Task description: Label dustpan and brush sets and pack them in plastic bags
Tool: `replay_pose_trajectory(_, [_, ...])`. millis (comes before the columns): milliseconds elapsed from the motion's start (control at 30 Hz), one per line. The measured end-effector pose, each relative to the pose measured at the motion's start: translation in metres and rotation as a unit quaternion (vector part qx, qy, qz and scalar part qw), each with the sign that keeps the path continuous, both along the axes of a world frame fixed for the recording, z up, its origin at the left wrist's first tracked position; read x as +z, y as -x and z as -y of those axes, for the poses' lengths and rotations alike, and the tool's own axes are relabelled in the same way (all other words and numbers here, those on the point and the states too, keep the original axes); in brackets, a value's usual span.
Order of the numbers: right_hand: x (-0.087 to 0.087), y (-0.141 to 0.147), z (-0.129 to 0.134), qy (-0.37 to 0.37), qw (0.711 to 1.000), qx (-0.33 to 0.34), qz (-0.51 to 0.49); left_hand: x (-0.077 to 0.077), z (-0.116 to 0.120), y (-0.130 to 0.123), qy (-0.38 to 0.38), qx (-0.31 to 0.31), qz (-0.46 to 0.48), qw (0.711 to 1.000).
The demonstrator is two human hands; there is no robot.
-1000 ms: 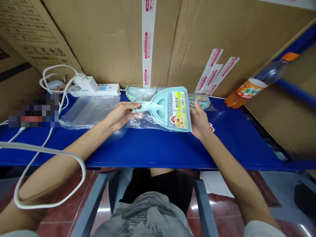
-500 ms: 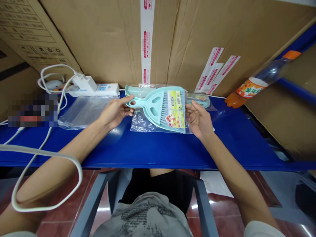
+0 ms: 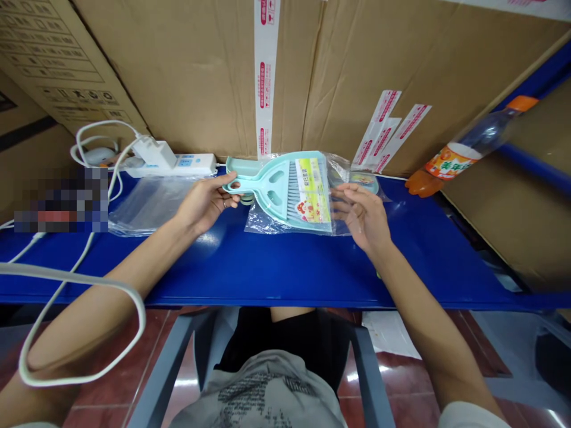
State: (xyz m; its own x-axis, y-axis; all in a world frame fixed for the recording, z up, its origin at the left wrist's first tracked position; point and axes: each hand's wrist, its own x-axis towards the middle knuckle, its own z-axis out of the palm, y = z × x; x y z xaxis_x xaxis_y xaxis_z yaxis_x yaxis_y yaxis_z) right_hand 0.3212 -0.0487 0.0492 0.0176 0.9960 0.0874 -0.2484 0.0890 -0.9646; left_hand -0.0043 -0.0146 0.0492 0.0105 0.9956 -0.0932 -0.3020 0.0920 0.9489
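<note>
Blue table (image 3: pixel 289 267), held dustpan set (image 3: pixel 273 188), cable (image 3: pixel 102 280) across left forearm (image 3: pixel 154 261), tilted bottle (image 3: pixel 452 159)

This looks like a storeroom or the corner of a small warehouse, with a seat and a working spot set up among the stock. Brown cardboard (image 3: pixel 187 89) rises like a wall right behind the blue surface (image 3: pixel 289 267), sealed with white tape (image 3: pixel 263 89) printed in red, and a carton (image 3: pixel 66 65) at the left bears handling symbols. Blue metal bars (image 3: pixel 551 68) at the right resemble racking. Clear plastic bags (image 3: pixel 145 208) lie flat near a white power strip (image 3: pixel 196 162), and a dustpan (image 3: pixel 263 191) carries a printed sales label (image 3: pixel 314 196). A grey plastic chair (image 3: pixel 371 377) stands on reddish floor tiles (image 3: pixel 107 380)
</note>
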Motion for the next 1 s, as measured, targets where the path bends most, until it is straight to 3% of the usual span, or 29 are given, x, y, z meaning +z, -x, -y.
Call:
replay_pose_trajectory(300, [0.001,0.002,0.0,0.131,0.987,0.081,0.045,-0.001,0.01,-0.007,-0.045,-0.02,-0.027,0.998])
replay_pose_trajectory(467, [-0.005,0.002,0.0,0.116,0.985,0.066,0.109,-0.001,0.015,-0.01,-0.064,-0.025,-0.046,0.997])
replay_pose_trajectory(667, [-0.006,0.001,-0.002,0.084,0.993,0.026,0.084,-0.001,0.018,-0.014,-0.088,-0.042,-0.057,0.994])
replay_pose_trajectory(800, [0.014,-0.02,-0.01,-0.005,0.99,-0.049,0.133,-0.003,0.019,-0.018,-0.14,-0.083,-0.077,0.984])
replay_pose_trajectory(900, [0.056,-0.062,-0.03,-0.08,0.949,-0.155,0.261,-0.007,0.014,-0.017,-0.135,-0.089,-0.091,0.983])
replay_pose_trajectory(933, [0.072,-0.077,-0.04,-0.105,0.917,-0.201,0.328,-0.008,0.012,-0.016,-0.128,-0.081,-0.094,0.984])
replay_pose_trajectory(1000, [0.1,-0.103,-0.065,-0.14,0.825,-0.261,0.481,-0.009,0.008,-0.013,-0.117,-0.064,-0.098,0.986])
